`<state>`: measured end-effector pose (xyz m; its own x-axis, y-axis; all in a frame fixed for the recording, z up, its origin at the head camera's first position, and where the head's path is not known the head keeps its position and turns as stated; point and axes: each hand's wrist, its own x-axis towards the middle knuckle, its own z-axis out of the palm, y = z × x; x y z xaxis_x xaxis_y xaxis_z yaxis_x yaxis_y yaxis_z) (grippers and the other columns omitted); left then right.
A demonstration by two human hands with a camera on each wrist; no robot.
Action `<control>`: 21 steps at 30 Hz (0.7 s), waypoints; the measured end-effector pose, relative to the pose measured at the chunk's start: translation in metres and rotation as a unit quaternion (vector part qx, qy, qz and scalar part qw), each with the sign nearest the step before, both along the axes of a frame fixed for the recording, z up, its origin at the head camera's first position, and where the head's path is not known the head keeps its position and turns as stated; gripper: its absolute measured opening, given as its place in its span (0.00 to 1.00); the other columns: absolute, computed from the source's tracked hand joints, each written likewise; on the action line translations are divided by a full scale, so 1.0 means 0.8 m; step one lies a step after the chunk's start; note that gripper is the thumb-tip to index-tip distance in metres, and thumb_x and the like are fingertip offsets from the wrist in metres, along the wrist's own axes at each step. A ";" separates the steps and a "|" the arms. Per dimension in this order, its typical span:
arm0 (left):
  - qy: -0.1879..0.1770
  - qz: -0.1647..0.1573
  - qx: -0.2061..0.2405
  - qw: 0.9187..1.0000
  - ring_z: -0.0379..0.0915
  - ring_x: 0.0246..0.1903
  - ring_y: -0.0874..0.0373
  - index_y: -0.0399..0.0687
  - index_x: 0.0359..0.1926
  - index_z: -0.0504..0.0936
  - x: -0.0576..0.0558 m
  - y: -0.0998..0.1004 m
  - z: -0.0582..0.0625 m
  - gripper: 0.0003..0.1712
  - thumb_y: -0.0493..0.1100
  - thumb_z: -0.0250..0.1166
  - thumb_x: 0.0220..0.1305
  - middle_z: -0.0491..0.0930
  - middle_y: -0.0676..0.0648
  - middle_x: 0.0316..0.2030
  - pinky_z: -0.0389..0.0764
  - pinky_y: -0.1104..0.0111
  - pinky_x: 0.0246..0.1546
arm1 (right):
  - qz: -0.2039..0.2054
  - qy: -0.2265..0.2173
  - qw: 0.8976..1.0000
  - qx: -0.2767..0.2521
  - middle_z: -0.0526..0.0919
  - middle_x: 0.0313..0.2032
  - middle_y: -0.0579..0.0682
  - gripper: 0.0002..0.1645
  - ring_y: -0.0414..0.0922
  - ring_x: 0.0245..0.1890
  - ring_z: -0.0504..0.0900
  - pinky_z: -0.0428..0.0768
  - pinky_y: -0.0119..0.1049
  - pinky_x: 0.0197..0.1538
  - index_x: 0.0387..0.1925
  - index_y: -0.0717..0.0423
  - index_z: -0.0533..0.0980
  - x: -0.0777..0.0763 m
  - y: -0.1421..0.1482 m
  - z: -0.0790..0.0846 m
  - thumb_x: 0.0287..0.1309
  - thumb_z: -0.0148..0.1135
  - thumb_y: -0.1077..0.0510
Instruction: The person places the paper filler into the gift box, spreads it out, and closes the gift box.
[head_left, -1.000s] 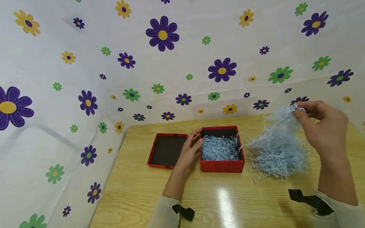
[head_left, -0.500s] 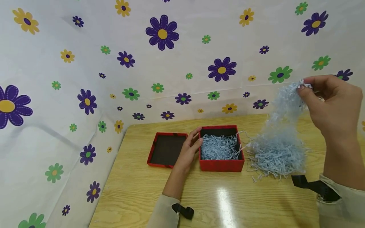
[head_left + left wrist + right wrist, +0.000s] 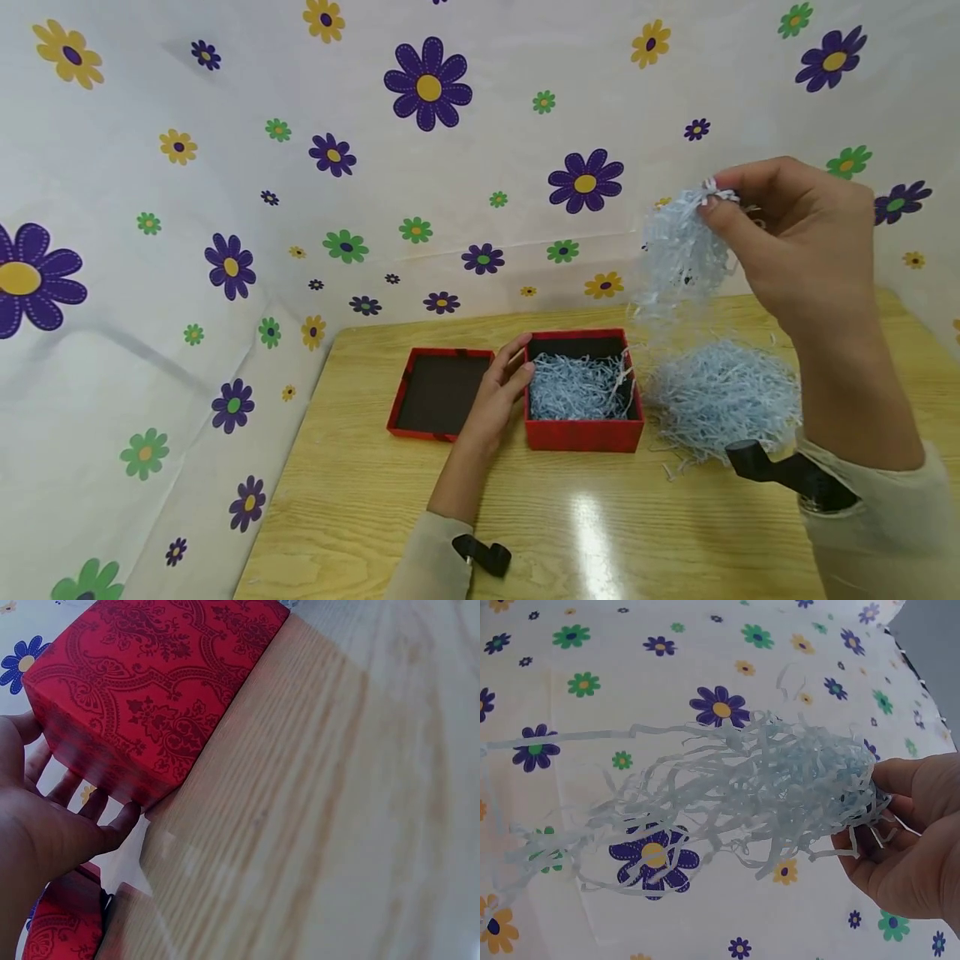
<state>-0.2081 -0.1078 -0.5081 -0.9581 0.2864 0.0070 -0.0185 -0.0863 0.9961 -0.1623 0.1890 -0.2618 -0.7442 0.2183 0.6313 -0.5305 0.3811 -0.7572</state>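
Pinching shredded paper (image 3: 681, 250) — R hand (image 3: 810, 225); L hand (image 3: 498, 398) — fingers spread agst red box (image 3: 583, 436).

No readable text, labels, brands, numbers or signs in any view.

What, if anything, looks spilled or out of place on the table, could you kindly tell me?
Only slight mess: a few loose strands lie on the table, off the near edge of the shredded filler pile, right of the red box. They look odd, straggling outside the main heap. Nothing looks damaged.
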 end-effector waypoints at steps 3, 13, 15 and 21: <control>-0.005 0.001 0.001 1.000 0.55 0.78 0.48 0.72 0.77 0.70 0.001 -0.001 0.001 0.29 0.52 0.62 0.79 0.59 0.52 0.80 0.63 0.40 0.74 | 0.035 0.002 0.999 -0.004 0.89 0.38 0.44 0.11 0.44 0.31 0.81 0.81 0.24 0.38 0.50 0.64 0.87 0.001 -0.019 0.007 0.67 0.68 0.69; 0.000 0.008 -0.003 1.000 0.55 0.78 0.47 0.70 0.77 0.70 -0.001 0.001 0.002 0.29 0.52 0.61 0.79 0.61 0.52 0.79 0.64 0.41 0.74 | 0.076 -0.101 0.991 0.035 0.89 0.39 0.40 0.11 0.42 0.36 0.83 0.81 0.22 0.39 0.52 0.60 0.86 -0.006 -0.048 -0.041 0.70 0.68 0.63; -0.001 0.008 -0.003 1.000 0.55 0.78 0.48 0.70 0.77 0.70 -0.001 0.002 0.002 0.29 0.52 0.61 0.79 0.60 0.53 0.79 0.64 0.42 0.74 | 0.075 -0.127 0.988 0.046 0.89 0.40 0.42 0.11 0.42 0.36 0.81 0.80 0.23 0.39 0.52 0.58 0.86 -0.009 -0.047 -0.059 0.71 0.68 0.61; 0.000 0.007 -0.001 1.000 0.54 0.79 0.48 0.71 0.77 0.70 -0.001 0.002 0.002 0.29 0.51 0.61 0.79 0.59 0.53 0.80 0.64 0.42 0.74 | 0.088 -0.168 0.979 0.080 0.88 0.44 0.53 0.12 0.43 0.35 0.80 0.80 0.23 0.38 0.52 0.59 0.85 -0.011 -0.046 -0.111 0.72 0.67 0.58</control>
